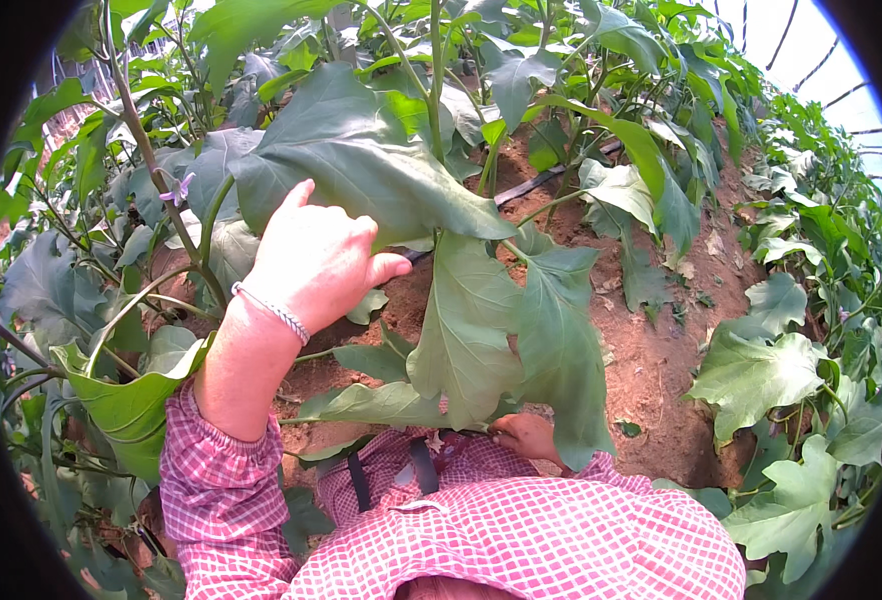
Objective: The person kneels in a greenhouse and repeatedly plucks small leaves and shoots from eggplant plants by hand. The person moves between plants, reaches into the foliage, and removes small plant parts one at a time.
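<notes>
My left hand (317, 251) reaches up in front of a broad green eggplant leaf (366, 161). Its thumb and one finger stick out and the other fingers look curled; whether it grips anything is not plain. A braided bracelet (274, 313) circles that wrist, above a pink checked sleeve. Low in the view, close to my body, my right hand (527, 435) is partly covered by large hanging leaves (478, 330), and its fingertips are hard to see. A purple eggplant flower (178, 189) grows on a stem (197, 251) left of my left hand.
Dense eggplant plants (58, 277) stand on the left and ahead. A dark drip hose (531, 184) lies on the brown soil (654, 375). Another leafy row (786, 367) runs along the right side, under a ribbed greenhouse cover (823, 60) at the upper right.
</notes>
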A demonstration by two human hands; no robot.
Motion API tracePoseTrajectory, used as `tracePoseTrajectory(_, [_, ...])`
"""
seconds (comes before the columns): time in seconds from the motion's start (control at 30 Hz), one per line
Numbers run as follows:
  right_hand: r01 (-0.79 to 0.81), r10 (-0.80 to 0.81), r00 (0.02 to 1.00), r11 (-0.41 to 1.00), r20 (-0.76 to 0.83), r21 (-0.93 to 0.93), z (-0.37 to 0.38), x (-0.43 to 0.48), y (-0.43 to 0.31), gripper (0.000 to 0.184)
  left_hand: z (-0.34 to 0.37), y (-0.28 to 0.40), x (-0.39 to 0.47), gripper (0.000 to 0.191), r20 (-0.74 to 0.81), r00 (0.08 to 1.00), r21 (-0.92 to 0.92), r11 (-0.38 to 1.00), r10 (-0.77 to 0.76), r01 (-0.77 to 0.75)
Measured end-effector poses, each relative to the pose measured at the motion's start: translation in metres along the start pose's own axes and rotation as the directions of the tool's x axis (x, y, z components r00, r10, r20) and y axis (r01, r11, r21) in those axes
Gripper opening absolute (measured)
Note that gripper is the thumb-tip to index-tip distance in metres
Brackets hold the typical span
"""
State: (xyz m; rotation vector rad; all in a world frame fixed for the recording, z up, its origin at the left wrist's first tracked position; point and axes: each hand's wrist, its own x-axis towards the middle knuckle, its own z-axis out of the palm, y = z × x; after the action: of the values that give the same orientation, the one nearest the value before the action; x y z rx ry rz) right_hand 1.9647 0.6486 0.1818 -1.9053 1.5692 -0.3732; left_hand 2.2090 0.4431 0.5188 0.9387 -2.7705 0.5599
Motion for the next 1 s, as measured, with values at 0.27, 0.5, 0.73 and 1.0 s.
tracePoseTrajectory(0.27, [0.02, -0.021, 1.0, 0.996, 0.009, 0.087, -0.009, 0.022, -0.011, 0.037, 0.048, 0.023, -0.092, 0.041, 0.382, 0.924, -0.097, 0.995, 0.004, 0.036])
tracePoseTrajectory(0.5, [-0.031, 0.119, 0.939, 0.963, 0.323, -0.267, 0.036, 0.043, 0.001, 0.05, 0.077, 0.071, -0.185, 0.043, 0.132, 0.987, -0.721, 0.692, 0.087, 0.035])
tracePoseTrajectory(0.73, [0.232, -0.072, 0.9, 0.914, 0.431, -0.332, 0.07, 0.086, -0.013, 0.048, 0.084, 0.107, -0.287, 0.043, 0.523, 0.827, -0.82, 0.145, -0.207, 0.554])
tracePoseTrajectory(1.0, [0.661, -0.362, 0.607, 0.724, 0.708, -0.196, 0.02, 0.11, -0.119, 0.048, 0.104, 0.138, -0.358, 0.041, 0.674, 0.554, -0.695, -0.166, -0.489, 0.699])
